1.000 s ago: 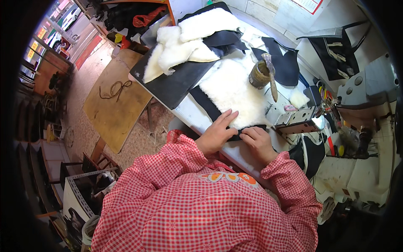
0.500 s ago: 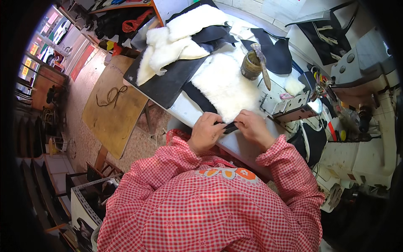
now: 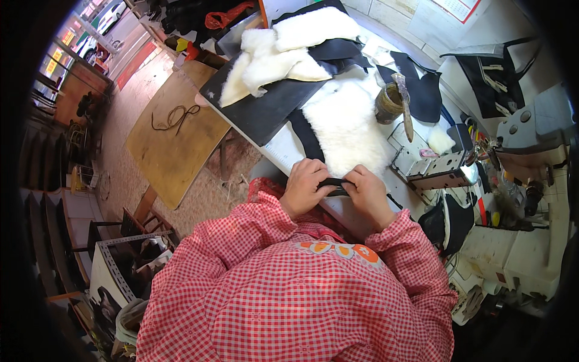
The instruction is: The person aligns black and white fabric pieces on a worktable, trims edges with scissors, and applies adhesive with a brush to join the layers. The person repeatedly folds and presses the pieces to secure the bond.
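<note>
At the near edge of the worktable lies a white fleece piece (image 3: 347, 130) with a black border (image 3: 306, 134) showing along its left side. My left hand (image 3: 304, 187) pinches the near black edge (image 3: 333, 182), fingers bent and closed. On the same edge, a short way to the right, my right hand (image 3: 368, 192) has its thumb and fingertips pressed together. Between the two hands the black material curves up into a narrow fold. The palms and some fingertips are hidden.
A jar (image 3: 389, 104) with a brush (image 3: 408, 120) leaning on it stands beyond the fleece. A sewing machine (image 3: 437, 171) is at the right. Fleece pieces (image 3: 265, 66) lie over a black sheet (image 3: 253, 114). Left is a low wooden board (image 3: 172, 145) with a cord.
The view has shifted, so the table sits farther right. Both hands stay on the black edge, their fingers slightly repositioned, and the fold between them now shows more plainly.
</note>
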